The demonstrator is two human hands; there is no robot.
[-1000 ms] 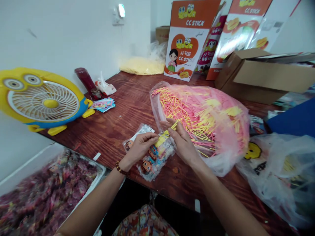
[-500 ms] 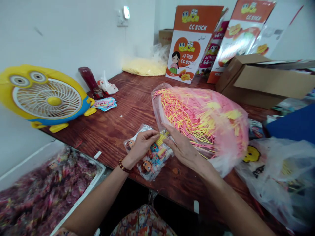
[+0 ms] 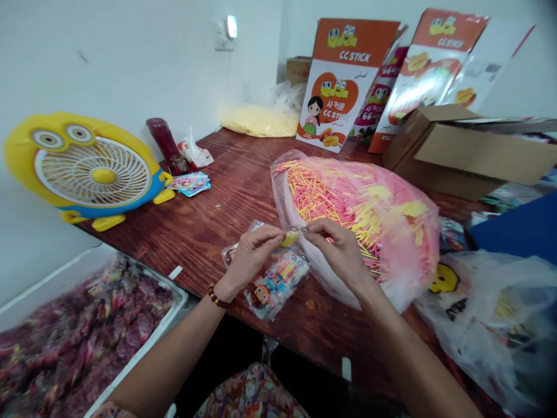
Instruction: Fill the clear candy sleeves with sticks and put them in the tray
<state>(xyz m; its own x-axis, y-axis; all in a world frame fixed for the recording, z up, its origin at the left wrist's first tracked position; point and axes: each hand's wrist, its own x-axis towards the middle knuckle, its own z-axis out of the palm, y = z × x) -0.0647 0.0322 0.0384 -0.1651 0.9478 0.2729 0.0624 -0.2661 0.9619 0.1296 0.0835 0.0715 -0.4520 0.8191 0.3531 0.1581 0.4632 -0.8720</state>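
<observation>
My left hand (image 3: 252,252), with a beaded bracelet at the wrist, pinches one side of a small clear packet (image 3: 290,237) that shows yellow inside. Opposite it, my right hand (image 3: 339,252) pinches the packet's other end between thumb and forefinger. Just below them, a clear printed bag (image 3: 278,284) with a cartoon figure and pink and yellow sticks lies on the table. Another printed bag (image 3: 230,254) is partly covered by my left hand. Behind my right hand lies a large open plastic bag (image 3: 391,232) of loose pink and yellow sticks.
A yellow toy-shaped fan (image 3: 104,174) stands left on the wooden table (image 3: 243,174), near a red jar (image 3: 162,139) and a card stack (image 3: 191,183). Printed cartons (image 3: 343,87) and an open cardboard box (image 3: 483,154) stand behind. A bin (image 3: 178,296) of wrapped items is below left.
My right hand has gone from flat, outstretched fingers to a pinch on the packet. The packet has risen slightly off the printed bag below. The view has shifted a little.
</observation>
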